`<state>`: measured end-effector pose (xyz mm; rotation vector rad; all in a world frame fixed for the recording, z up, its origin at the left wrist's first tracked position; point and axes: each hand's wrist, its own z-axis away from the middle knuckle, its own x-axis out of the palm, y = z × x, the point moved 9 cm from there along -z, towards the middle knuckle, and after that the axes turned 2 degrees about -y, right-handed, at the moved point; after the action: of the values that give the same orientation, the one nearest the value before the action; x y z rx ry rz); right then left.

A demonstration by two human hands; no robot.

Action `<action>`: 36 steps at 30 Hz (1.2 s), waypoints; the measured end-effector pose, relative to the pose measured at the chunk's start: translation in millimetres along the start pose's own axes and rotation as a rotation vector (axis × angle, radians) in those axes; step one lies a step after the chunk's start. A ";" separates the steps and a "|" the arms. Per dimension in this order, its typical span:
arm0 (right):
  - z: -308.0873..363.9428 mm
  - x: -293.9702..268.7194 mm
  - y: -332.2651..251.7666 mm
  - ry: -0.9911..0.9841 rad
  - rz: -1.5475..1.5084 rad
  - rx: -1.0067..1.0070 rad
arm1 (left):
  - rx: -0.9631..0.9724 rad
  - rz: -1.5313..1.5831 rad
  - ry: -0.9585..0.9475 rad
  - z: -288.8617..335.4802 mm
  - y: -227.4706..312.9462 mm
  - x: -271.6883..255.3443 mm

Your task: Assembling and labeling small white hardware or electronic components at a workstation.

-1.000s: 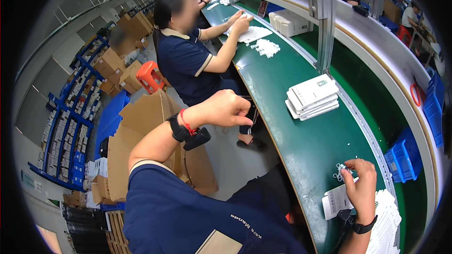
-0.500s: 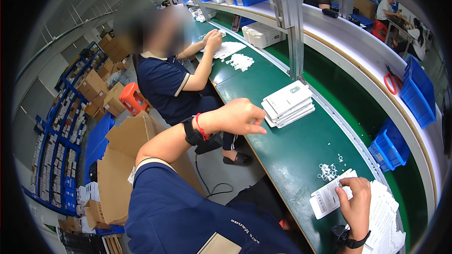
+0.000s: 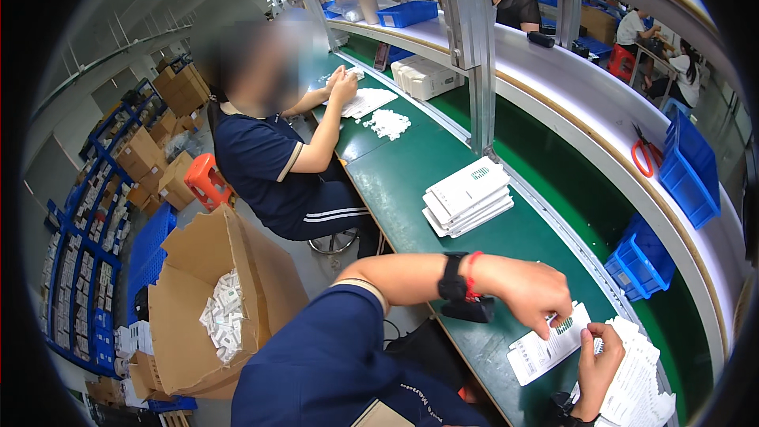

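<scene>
A flat white box with dark print [image 3: 528, 360] lies on the green bench in front of me. Over its upper part, my left hand [image 3: 531, 292] reaches in with fingertips pinched together; what they grip, if anything, is hidden. Beside the box's right edge, my right hand [image 3: 598, 365] is curled, thumb and fingers close together, and I cannot make out what is between them. Under and behind that hand spreads a loose pile of white printed flat pieces [image 3: 644, 387]. A stack of similar white boxes [image 3: 466, 198] stands farther along the bench.
A co-worker [image 3: 265, 158] sits at the bench's far left, handling small white parts near a white heap [image 3: 387, 123]. An open carton [image 3: 186, 300] of white packets stands at left. Blue bins [image 3: 642, 259] and red-handled scissors [image 3: 644, 156] are on the right; a metal post [image 3: 481, 103] rises behind the stack.
My left hand has moved right and nearer, from beside the stack to over the flat box. My right hand stays at the box's edge. The head view has shifted slightly.
</scene>
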<state>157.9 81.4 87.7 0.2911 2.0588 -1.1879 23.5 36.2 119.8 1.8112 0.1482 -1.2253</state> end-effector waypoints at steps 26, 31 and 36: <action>12.2 36.5 38.2 0.117 0.053 -0.042 | -0.017 0.112 -0.112 -21.6 -35.2 37.2; 15.5 42.9 43.6 0.042 0.239 -0.078 | -0.090 -0.025 0.135 -54.7 -77.2 42.9; 9.5 52.9 31.5 0.003 0.227 -0.106 | -0.108 0.054 0.191 -39.1 -99.2 66.0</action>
<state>141.3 82.6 27.7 0.4628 2.0222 -0.9393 29.0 97.6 10.7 1.8242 0.2668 -0.9872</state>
